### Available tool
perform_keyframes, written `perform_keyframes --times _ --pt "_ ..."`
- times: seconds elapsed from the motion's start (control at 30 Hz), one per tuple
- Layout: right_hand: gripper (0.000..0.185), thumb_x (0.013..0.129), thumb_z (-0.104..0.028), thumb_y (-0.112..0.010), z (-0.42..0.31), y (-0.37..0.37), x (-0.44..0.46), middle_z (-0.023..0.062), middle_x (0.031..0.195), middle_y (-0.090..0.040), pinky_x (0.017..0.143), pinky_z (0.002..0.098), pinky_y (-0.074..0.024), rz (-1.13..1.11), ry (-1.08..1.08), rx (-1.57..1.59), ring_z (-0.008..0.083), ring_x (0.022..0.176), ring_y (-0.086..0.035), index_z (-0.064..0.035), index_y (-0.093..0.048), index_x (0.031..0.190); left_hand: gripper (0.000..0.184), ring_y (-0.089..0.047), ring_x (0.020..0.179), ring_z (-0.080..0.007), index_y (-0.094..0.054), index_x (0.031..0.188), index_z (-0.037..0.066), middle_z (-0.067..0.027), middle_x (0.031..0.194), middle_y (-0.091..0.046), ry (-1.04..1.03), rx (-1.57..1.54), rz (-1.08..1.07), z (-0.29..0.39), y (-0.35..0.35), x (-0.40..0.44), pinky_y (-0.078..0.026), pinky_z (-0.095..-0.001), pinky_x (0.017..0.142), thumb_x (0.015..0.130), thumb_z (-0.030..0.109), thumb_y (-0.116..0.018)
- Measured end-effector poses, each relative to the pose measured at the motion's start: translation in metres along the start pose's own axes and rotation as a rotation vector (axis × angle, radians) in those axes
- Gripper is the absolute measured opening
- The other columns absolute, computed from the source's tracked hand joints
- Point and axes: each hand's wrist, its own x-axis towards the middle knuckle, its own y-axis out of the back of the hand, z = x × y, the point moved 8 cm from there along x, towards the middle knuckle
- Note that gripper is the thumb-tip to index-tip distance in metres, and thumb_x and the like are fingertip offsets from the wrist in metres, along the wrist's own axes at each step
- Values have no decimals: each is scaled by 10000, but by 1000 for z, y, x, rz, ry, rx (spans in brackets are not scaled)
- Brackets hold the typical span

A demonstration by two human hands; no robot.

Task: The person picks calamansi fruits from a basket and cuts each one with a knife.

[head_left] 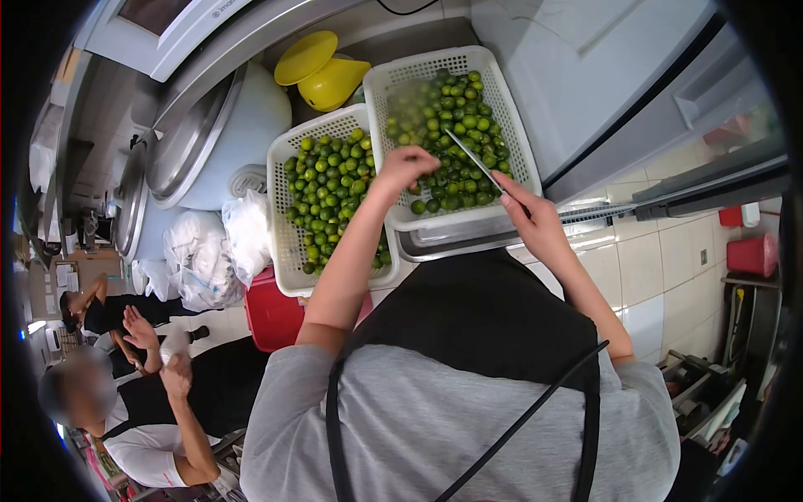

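Observation:
In my right hand [538, 224] is a knife [473, 159], its blade angled up and to the left over the limes [471, 122] in the right white basket [456, 221]. My left hand [405, 171] hangs over the left side of that basket, its fingers curled together. What they pinch, if anything, is too small and blurred to tell. Beside it stands a second white basket [278, 219], full of green and yellowish limes [329, 186]. My left forearm crosses over its right part.
A yellow container [333, 82] stands behind the baskets. Large lidded pots [251, 109] and white plastic bags [199, 255] are at left, above a red bin [266, 314]. A co-worker in a black apron [222, 381] stands at lower left, another person farther back. A grey cabinet [577, 92] borders the right.

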Motion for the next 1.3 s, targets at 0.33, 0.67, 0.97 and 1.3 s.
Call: perform_keyframes --times 0.33,0.67,0.97,1.3 --pt "330 888 -173 -511 -2 -4 1 157 1087 -593 808 306 -452 11 99 3 290 943 -603 -106 -511 1210 321 -613 833 -281 -628 1034 64 -177 966 -553 -363 1061 -9 0 -37 11 -497 -350 744 718 120 -616" --pt "332 900 -171 -492 -3 -17 5 142 1137 -580 838 275 -425 -18 26 150 205 996 -585 -83 -504 1220 319 -603 797 -154 -574 1095 22 -53 947 -556 -369 -618 11 29 -4 -42 -504 -267 730 780 -18 -601" --pt "331 909 -179 -476 -8 -34 14 151 1150 -571 884 269 -404 -60 95 184 204 1048 -559 -57 -499 1216 181 -582 889 -165 -576 989 -8 -85 966 -606 -390 -732 12 31 0 -48 -501 -318 836 810 16 -593" --pt "327 911 -185 -476 -10 -22 7 140 1117 -592 833 265 -429 8 97 134 174 993 -583 -82 -504 1219 249 -583 885 -165 -564 1025 -28 -81 983 -578 -481 -767 62 49 3 -56 -496 -339 856 781 -20 -613"
